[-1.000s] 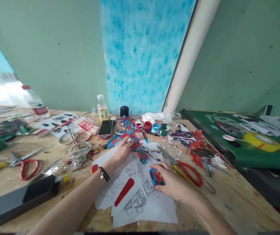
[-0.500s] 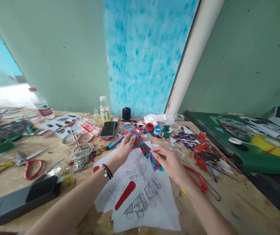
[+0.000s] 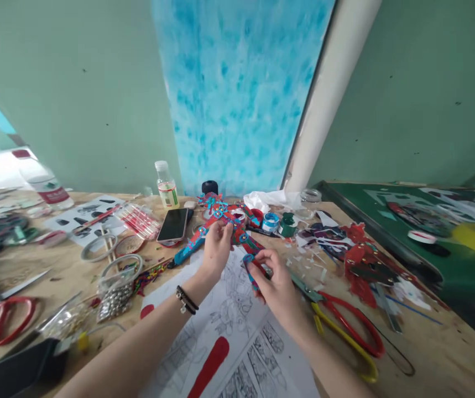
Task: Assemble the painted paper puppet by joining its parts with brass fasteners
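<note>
A jointed, painted cut-out puppet [image 3: 196, 243] in red and blue, with small round fasteners at its joints, is held over the paper sheets. My left hand [image 3: 218, 249] is closed on the puppet's middle, thumb and fingers pinching it. My right hand [image 3: 273, 273] pinches a small red and blue limb piece [image 3: 251, 275] at the lower end, fingers curled around it. Part of that piece is hidden behind my fingers. Below both hands lie white sheets with line drawings [image 3: 237, 309] and a red strip [image 3: 210, 365].
Paint jars [image 3: 270, 222] stand behind the puppet, near a phone [image 3: 173, 225] and a small bottle [image 3: 166, 185]. Red-handled scissors [image 3: 357, 318] and a yellow-handled tool [image 3: 364, 356] lie beside my right forearm. Bags of beads [image 3: 115, 298] and another pair of scissors [image 3: 13, 315] are at left.
The view has shifted closer and to the right. My right hand now curls around the limb piece, which has swung inward and down. My left hand keeps hold of the puppet's middle.
</note>
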Motion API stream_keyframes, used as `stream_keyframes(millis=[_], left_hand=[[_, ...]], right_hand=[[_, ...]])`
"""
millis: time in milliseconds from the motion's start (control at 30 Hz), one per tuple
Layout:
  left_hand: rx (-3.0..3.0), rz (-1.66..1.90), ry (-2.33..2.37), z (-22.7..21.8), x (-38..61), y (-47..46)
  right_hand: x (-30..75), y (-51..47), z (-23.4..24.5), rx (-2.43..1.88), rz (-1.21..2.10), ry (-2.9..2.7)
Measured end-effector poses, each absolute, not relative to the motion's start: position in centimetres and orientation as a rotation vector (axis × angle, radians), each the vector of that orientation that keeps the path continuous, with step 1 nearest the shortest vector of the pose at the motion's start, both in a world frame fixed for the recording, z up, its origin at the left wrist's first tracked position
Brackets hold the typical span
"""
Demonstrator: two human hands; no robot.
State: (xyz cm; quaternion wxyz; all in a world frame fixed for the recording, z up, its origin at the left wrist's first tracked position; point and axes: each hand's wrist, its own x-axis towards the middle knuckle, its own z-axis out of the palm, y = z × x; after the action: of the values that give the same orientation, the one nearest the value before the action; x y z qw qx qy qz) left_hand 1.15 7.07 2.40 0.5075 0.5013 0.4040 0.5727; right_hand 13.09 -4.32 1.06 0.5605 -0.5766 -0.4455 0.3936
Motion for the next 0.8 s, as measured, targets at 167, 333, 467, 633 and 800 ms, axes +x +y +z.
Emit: stream_keyframes(millis=[167, 333, 467, 633, 800], left_hand=[[1.086, 1.255, 0.922, 2.2, 1.5, 6.5], [0.96, 1.225, 0.851, 3.2, 1.7, 6.2], [0.94, 1.213, 0.846, 3.7, 1.8, 6.0], [0.978, 1.169, 0.747, 4.4, 1.8, 5.4], [0.961, 1.173, 0.718, 4.6, 2.0, 4.9]], right_hand=[[12.9, -4.4, 1.5, -1.314, 0.96, -1.027], [13.4, -4.2, 1.2, -1.28, 0.918, -1.012], [13.9, -4.0, 1.0, -1.241, 0.879, -0.993], [14.5, -3.7, 0.5, -1.238, 0.843, -0.925], [14.6, -3.3, 0.0, -1.235, 0.906, -0.826]])
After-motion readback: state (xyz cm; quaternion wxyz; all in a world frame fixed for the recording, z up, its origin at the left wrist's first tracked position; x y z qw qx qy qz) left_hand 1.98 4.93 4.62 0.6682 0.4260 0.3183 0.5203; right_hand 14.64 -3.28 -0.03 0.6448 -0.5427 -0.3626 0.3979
